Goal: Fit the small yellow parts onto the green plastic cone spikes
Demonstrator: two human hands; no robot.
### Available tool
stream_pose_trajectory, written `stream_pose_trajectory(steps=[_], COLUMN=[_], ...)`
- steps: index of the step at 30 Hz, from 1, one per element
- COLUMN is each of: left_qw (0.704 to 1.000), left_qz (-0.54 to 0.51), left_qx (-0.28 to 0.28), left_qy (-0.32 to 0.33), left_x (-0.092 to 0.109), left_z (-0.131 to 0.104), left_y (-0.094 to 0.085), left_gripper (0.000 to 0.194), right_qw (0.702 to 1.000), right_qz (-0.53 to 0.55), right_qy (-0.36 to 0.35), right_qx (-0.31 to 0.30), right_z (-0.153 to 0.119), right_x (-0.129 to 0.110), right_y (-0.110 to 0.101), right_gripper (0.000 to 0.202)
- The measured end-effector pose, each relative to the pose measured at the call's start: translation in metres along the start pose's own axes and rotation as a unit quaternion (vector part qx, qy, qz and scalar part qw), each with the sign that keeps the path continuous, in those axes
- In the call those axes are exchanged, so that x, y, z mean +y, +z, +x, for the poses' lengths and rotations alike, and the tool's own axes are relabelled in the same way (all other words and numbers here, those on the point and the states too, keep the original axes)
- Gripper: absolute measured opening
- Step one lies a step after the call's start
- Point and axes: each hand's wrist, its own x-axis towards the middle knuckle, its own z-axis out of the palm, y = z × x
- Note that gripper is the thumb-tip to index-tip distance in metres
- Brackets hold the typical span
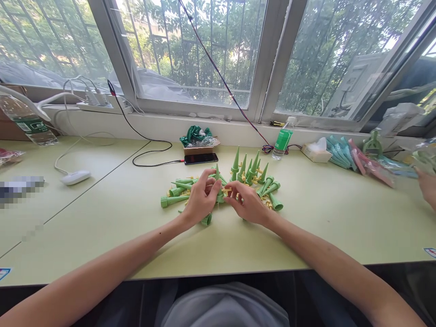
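Observation:
My left hand (203,195) is closed round a green cone (218,173), which stands point up near the table's middle. At its right side, my right hand (245,200) pinches a small yellow piece (226,190) that touches or nearly touches the cone. Behind my right hand several green cones (236,164) stand upright with yellow pieces among them. More green cones (169,200) lie on their sides to the left, and others (276,203) lie to the right. One cone's open end (206,220) shows below my left hand.
Behind the cones are a phone (200,158) on a black cable, a small box (199,148) and a water bottle (282,138). Tissues (316,150) and bagged items (371,165) lie right. Another person's hand (427,186) shows at the right edge. A white mouse (76,177) lies left.

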Motion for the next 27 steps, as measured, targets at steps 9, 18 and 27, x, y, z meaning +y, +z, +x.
stream_pose_trajectory(steps=[9,18,27], left_qw=[1.000,0.994,0.975], left_qz=[0.006,0.061,0.126], left_qx=[-0.001,-0.026,-0.029], left_qy=[0.009,0.081,0.179], left_x=[-0.0030,-0.0059,-0.0093], left_z=[-0.0004,-0.0048,-0.0093], left_y=[0.0004,0.0013,0.0017], left_gripper=[0.023,0.021,0.024], right_qw=[1.000,1.000,0.998], right_qz=[-0.014,-0.019,-0.056], right_qy=[-0.012,0.003,0.005], right_qx=[0.000,-0.019,-0.016], right_z=[0.0005,0.0015,0.0010], right_x=[0.0030,0.0019,0.0007], right_y=[0.0009,-0.0011,-0.0021], right_gripper=[0.013,0.027,0.034])
